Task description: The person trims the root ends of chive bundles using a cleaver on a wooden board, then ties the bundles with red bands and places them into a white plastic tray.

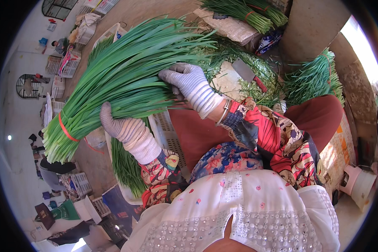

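Note:
A large bundle of garlic chives (122,69) lies across both my hands, its pale cut ends to the lower left and its green tips to the upper right. A red band (67,128) circles it close to the cut ends, one loose end trailing. My left hand (119,126), in a striped knit glove, is closed round the underside of the bundle with the thumb up along its front. My right hand (191,84), gloved alike, grips the leaves nearer the tips. Its fingertips are partly hidden behind the leaves.
A cleaver (244,70) with a red handle lies among chive trimmings (260,90) on a board. More tied bundles (256,19) rest at the back, and another bundle (313,80) stands at the right. A white crate (132,197) holding chives is beside my legs. A pinkish-white bucket (359,185) is far right.

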A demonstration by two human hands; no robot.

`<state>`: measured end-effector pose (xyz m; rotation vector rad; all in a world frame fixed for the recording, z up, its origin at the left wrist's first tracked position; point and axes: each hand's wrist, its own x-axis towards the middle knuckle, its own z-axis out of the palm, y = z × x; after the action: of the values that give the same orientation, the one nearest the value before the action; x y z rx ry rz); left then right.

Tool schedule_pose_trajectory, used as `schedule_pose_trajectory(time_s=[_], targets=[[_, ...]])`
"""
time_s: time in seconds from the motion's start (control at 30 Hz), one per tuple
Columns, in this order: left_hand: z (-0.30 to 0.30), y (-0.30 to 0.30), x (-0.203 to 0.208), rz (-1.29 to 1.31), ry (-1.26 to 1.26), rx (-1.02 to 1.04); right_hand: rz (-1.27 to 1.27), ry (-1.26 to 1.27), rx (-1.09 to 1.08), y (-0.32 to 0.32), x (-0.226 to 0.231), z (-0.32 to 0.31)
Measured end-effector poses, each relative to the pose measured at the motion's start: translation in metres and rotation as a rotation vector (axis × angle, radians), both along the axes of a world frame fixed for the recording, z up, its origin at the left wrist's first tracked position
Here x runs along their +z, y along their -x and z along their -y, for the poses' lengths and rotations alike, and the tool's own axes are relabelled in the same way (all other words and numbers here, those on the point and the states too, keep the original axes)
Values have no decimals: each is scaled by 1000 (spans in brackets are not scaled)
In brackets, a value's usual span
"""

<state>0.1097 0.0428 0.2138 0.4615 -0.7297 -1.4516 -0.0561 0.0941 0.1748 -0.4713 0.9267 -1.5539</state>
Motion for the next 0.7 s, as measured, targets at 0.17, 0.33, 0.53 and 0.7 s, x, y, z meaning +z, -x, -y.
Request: schedule_pose_trajectory(time_s=[0.17, 0.33, 0.53, 0.7], targets=[[7, -9, -1, -81, 14, -135, 278, 187, 202, 21, -4, -42], [17, -27, -1, 1, 17, 161, -101, 456, 386, 97, -10, -103], [47, -60, -18, 142, 115, 367, -1255, 90, 341, 184, -90, -120], [38, -41, -10, 189, -7, 274, -1470, 123, 49, 163, -54, -115]])
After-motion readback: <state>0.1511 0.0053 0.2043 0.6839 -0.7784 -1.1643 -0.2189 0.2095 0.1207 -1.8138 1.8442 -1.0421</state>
